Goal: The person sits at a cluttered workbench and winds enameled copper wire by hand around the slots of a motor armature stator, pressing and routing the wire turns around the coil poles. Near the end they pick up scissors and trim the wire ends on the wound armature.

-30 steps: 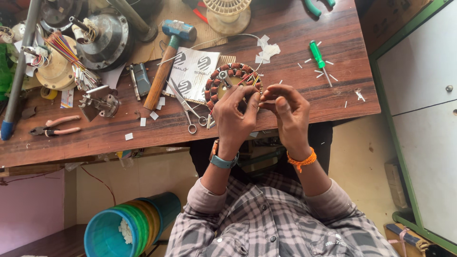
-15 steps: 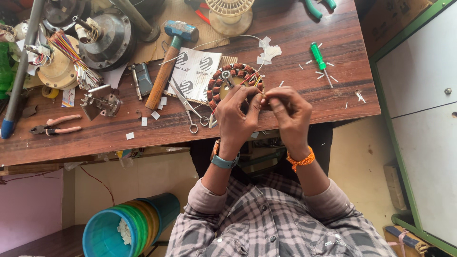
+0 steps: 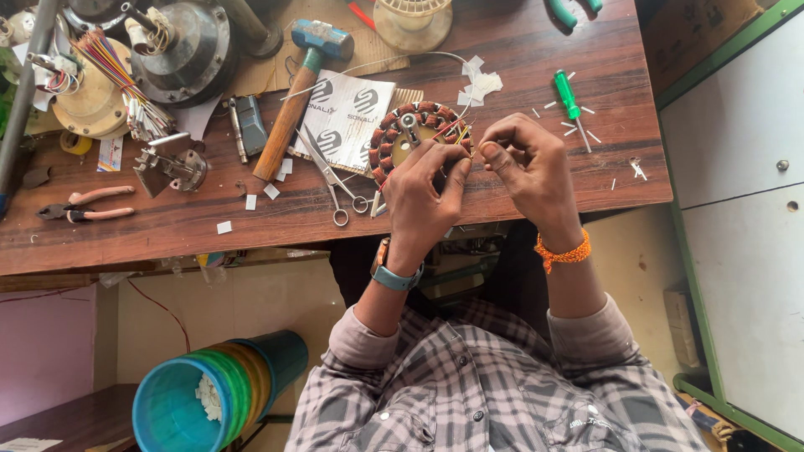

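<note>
Two hands work at the near edge of a wooden table (image 3: pixel 502 50), over a round motor coil (image 3: pixel 400 134) wound in reddish copper, which is the landmark here. The left hand (image 3: pixel 423 197) lies on the coil's near right part, fingers curled down against it and covering that stretch of the windings. The right hand (image 3: pixel 528 159) sits just right of the coil, thumb and forefinger pressed together in a pinch on thin wires (image 3: pixel 456 130) that lead off the coil's right rim; how many strands it holds is too fine to tell. Left of the coil lie scissors (image 3: pixel 331 180), and farther left a hammer (image 3: pixel 293 100) slants across a printed sheet (image 3: pixel 356 109). Well right of the coil rests a green screwdriver (image 3: pixel 569 96) among small white scraps. Compared with half a second ago, the hands have parted a little: then they met fingertip to fingertip at the coil's right side, now a gap shows between them. The coil itself has not shifted. The left fingertips are hidden against the windings, and the coil's far rim is partly masked by wire ends.
</note>
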Tool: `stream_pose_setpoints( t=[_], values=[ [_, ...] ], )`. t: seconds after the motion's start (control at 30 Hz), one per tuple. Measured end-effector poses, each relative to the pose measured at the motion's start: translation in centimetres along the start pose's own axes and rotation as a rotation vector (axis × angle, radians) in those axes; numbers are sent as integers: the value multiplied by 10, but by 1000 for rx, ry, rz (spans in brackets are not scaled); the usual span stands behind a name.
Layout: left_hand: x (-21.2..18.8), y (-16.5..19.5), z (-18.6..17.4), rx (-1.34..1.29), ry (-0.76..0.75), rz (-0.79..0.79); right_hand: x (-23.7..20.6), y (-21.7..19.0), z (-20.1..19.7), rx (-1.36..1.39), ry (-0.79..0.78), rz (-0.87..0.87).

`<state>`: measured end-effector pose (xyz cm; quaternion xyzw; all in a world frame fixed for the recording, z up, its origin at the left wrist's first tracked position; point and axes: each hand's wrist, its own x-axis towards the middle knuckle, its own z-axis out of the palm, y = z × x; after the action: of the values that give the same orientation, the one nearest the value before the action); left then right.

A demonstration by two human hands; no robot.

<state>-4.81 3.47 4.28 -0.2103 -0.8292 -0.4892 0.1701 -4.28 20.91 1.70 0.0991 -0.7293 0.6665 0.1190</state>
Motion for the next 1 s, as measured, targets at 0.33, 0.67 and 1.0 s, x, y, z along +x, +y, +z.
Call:
stream_pose_setpoints(
  t=[0.33,0.67,1.0],
  values=[
    [1,-1,-1,-7,-22,-15,7,16,-3,-324,53,-541],
    [0,-4,1,30,-11,22,14,10,-11,-472,-27,-648],
    [-7,-6,5,135,94,231,-4,25,-3,140,-53,25]
  ],
)
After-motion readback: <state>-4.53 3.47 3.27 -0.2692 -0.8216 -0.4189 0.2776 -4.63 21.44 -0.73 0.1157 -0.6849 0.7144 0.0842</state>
